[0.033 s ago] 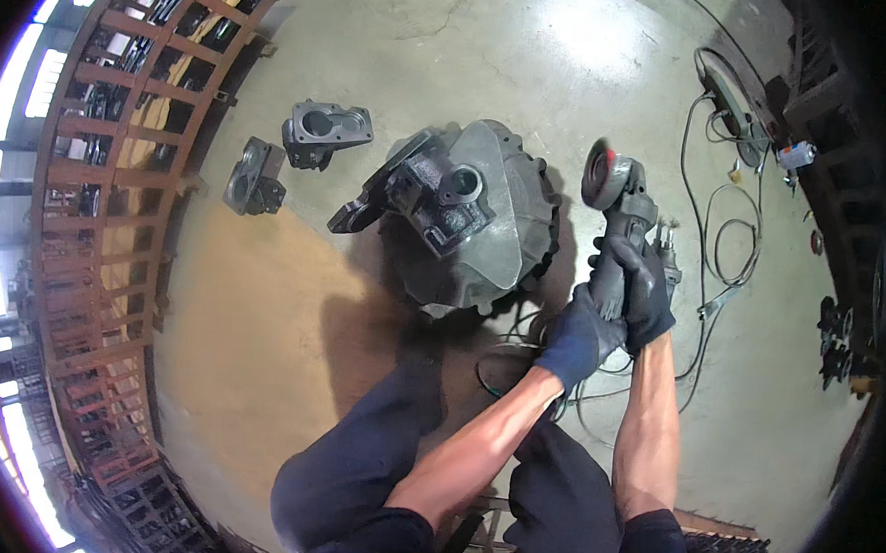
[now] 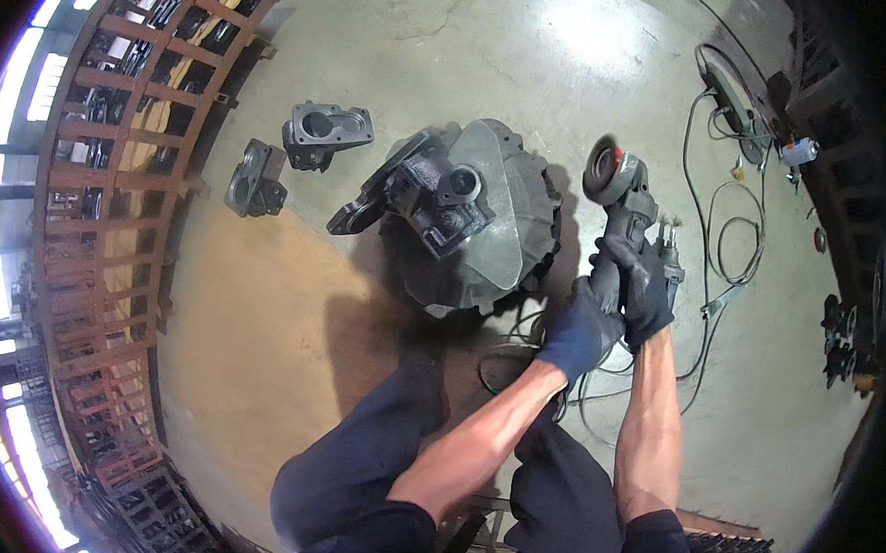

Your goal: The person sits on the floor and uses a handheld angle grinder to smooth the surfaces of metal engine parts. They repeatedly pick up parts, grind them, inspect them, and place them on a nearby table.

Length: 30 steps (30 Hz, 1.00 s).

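Observation:
Both my gloved hands are wrapped round an angle grinder (image 2: 627, 212), its disc end pointing away from me. My left hand (image 2: 581, 329) grips the rear of its body. Further forward, my right hand (image 2: 643, 287) closes round the body from the right side. Left of the grinder, a dark metal casting with a round bore (image 2: 432, 191) rests on a large round metal housing (image 2: 495, 239) on the floor. Partly behind my right hand lies another grey tool (image 2: 672, 260) with a bristly tip. The fingers of both hands are partly hidden by each other and the grinder.
Two smaller metal castings, one (image 2: 330, 130) and another (image 2: 257, 179), lie on the floor at the left. Cables (image 2: 706, 220) run along the right to a power strip (image 2: 737, 112). Loose cord (image 2: 503, 365) lies by my left wrist. A brown slatted rack (image 2: 108, 174) stands far left.
Almost nothing differs. The grinder and both hands have shifted very slightly, and the grip stays the same.

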{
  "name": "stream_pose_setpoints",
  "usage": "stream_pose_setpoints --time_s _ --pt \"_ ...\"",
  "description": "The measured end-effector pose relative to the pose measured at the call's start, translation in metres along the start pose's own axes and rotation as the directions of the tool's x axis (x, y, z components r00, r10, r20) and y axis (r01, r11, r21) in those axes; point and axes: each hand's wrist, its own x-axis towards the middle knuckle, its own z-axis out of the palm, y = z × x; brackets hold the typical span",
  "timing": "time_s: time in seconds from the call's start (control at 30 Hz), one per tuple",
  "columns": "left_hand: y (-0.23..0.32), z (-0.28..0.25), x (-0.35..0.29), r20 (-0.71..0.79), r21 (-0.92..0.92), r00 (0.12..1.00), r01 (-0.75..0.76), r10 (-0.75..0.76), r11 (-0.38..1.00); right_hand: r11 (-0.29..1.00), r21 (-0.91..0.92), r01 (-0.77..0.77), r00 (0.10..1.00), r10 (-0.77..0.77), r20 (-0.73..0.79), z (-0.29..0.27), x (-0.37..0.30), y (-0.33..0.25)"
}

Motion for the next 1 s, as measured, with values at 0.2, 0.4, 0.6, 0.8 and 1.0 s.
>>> stream_pose_setpoints --time_s 0.2,0.4,0.6,0.8,1.0 --pt "-0.064 0.033 0.088 -0.258 0.173 0.913 -0.28 0.317 0.944 0.933 -0.344 0.107 0.986 -0.145 -0.086 0.002 0.021 0.061" --pt "-0.023 0.015 0.095 -0.236 0.354 0.961 -0.056 0.147 0.934 0.801 -0.453 -0.39 0.878 0.175 -0.446 -0.033 -0.015 0.076" --pt "-0.044 0.04 0.109 -0.244 0.365 0.966 0.005 0.09 0.931 0.519 -0.771 -0.369 0.927 0.149 -0.343 -0.019 0.008 0.116" --pt "-0.021 0.035 0.099 -0.147 0.266 0.989 0.056 -0.017 0.962 0.61 -0.754 -0.242 0.957 0.02 -0.29 -0.019 0.014 0.113" --pt "-0.024 0.033 0.092 -0.135 0.302 0.989 0.094 -0.055 0.949 0.72 -0.587 -0.37 0.929 0.269 -0.255 -0.068 0.005 0.171"
